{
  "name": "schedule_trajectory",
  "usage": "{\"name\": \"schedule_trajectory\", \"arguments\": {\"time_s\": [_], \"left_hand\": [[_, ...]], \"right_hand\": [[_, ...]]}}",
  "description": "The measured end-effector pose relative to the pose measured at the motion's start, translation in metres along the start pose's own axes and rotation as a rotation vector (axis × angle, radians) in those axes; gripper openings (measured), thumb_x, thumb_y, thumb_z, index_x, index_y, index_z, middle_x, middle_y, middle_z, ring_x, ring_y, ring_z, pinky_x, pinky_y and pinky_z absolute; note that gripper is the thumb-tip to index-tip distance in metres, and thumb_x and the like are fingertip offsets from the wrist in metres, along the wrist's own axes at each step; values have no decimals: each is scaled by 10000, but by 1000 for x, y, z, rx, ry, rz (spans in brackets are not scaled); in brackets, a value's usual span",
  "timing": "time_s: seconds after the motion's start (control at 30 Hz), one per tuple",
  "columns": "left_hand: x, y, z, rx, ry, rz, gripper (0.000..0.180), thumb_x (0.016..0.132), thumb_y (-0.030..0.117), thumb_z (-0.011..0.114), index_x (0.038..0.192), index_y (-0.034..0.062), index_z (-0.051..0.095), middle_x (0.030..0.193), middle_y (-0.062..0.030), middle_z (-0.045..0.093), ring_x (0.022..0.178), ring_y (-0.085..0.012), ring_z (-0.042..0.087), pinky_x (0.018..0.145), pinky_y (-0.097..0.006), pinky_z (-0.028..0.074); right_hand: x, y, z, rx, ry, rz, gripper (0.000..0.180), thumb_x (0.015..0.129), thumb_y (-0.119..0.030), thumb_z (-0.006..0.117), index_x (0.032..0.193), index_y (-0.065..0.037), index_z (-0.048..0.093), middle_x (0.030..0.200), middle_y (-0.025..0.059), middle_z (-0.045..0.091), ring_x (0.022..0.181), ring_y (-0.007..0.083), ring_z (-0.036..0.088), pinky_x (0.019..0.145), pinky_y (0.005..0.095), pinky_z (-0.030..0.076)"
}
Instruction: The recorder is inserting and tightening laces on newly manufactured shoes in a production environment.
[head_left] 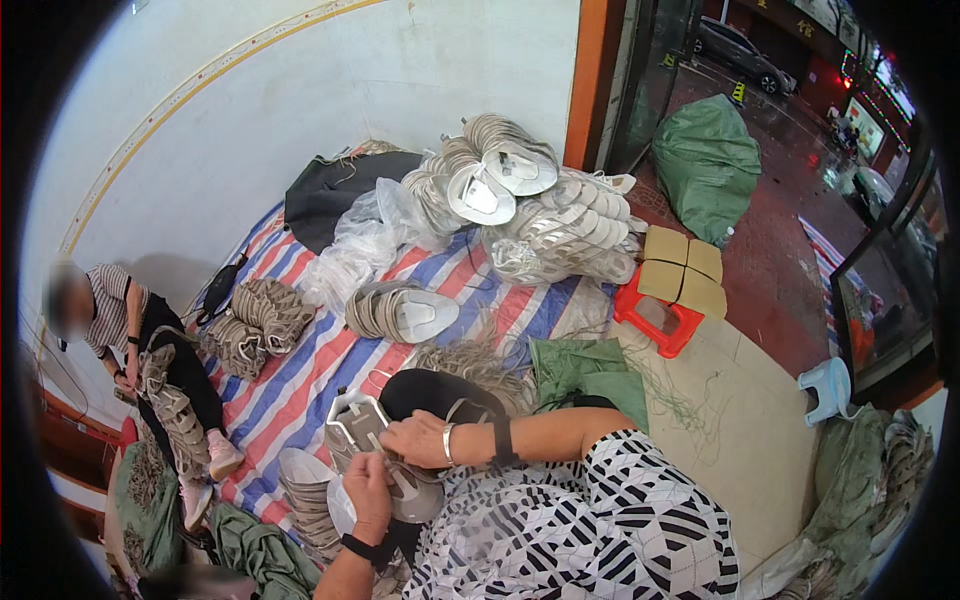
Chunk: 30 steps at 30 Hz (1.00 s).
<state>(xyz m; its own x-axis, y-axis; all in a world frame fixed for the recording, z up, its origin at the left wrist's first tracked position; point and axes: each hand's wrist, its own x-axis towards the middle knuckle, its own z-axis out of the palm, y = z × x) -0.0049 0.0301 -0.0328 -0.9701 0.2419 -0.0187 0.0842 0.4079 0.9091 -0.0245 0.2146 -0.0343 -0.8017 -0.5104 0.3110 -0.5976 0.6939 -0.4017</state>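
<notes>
Shoe upper [356, 422], beige with white edging, one: lower centre of frame, under the person's hands. Right hand [420, 440], fingers bent against the upper; left hand [368, 492], fingers curled just below; whether either pinches anything, cannot tell. Step in hand, as judged: close fingerwork on the upper; next move calls for a steady hold and fine fingertip control.
</notes>
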Motion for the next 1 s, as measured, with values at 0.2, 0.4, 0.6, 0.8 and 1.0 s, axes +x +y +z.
{"name": "schedule_trajectory", "arguments": {"time_s": [0.2, 0.4, 0.6, 0.8, 1.0], "left_hand": [[12, 3, -3, 44, 134, -33, 157, 902, 119, 611, 964, -23, 640, 816, -85, 681, 654, -145, 629, 583, -283, 494], [36, 34, -7, 826, -267, 56, 200, 793, 134, 580, 937, 53, 694, 846, -210, 675, 779, -394, 660, 696, -474, 528], [79, 41, -5, 945, -711, 7, 189, 721, 184, 625, 826, 44, 695, 799, -198, 673, 796, -391, 660, 683, -482, 527], [79, 33, -10, 993, -785, -27, 186, 718, 188, 629, 820, 45, 691, 799, -184, 674, 809, -401, 655, 663, -483, 518], [97, 37, -91, 246, 324, 77, 197, 876, 199, 547, 832, 16, 604, 859, -205, 650, 802, -354, 631, 676, -445, 483]], "right_hand": [[25, 10, -8, -118, -430, -191, 255, 742, -315, 716, 889, -148, 590, 795, 27, 659, 784, 227, 642, 753, 412, 365], [13, 35, 8, -112, -243, -414, 197, 737, -315, 717, 852, -195, 611, 758, -13, 610, 780, 184, 614, 823, 394, 362], [8, 45, 19, 16, -67, -494, 135, 739, -265, 701, 744, -183, 594, 694, -16, 580, 754, 186, 595, 856, 425, 380], [6, 41, 12, -16, 32, -466, 113, 737, -212, 692, 759, -154, 597, 706, -3, 562, 729, 187, 566, 871, 419, 400], [23, 44, -8, 235, -110, -360, 82, 802, -222, 654, 830, -146, 665, 765, 27, 628, 752, 234, 597, 811, 391, 435]]}}
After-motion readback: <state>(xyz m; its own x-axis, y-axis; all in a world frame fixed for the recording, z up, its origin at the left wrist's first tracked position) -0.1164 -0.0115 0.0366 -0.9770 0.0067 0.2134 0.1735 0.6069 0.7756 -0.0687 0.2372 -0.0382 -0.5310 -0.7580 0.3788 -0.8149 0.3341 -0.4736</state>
